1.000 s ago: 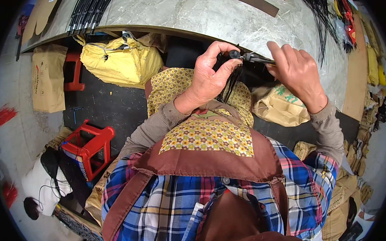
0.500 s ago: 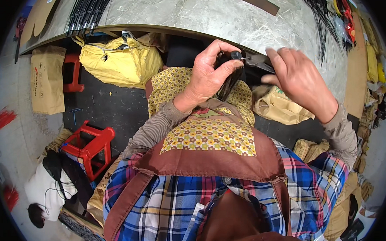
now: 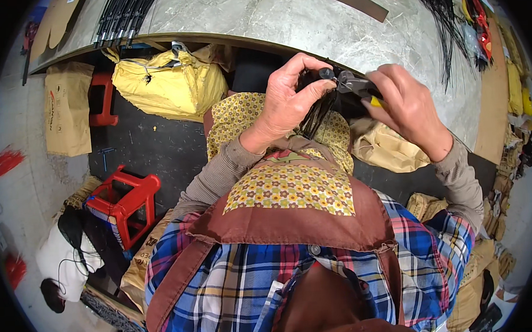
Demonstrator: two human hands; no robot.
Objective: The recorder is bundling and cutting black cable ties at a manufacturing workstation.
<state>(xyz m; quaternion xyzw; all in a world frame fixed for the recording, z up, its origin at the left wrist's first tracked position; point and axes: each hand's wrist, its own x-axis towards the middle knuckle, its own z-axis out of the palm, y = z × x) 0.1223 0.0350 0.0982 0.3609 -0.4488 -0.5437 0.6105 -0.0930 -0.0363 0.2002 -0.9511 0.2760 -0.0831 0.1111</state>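
My left hand [image 3: 287, 102] is closed on a black piece with a round end [image 3: 326, 74], pinched between thumb and fingers above my lap. Thin dark strands or rods [image 3: 319, 116] hang below that hand; how they join the piece is hidden. In my right hand [image 3: 404, 101] is a pair of pliers [image 3: 353, 84] with grey jaws and a bit of yellow on the handle. The jaws point left and meet a small bright spot beside the round end. Whether they grip it I cannot tell.
A grey marbled table [image 3: 234, 17] runs across the front, with black rods [image 3: 127, 20] at left and black strands [image 3: 442, 30] at right. A yellow sack [image 3: 165, 84], a red stool [image 3: 126, 203] and a brown paper bag [image 3: 388, 147] stand around me. Another person [image 3: 69, 260] is at lower left.
My right hand has shifted slightly left and turned, and the pliers' yellow handle now shows. The left hand keeps its pinch almost in place.
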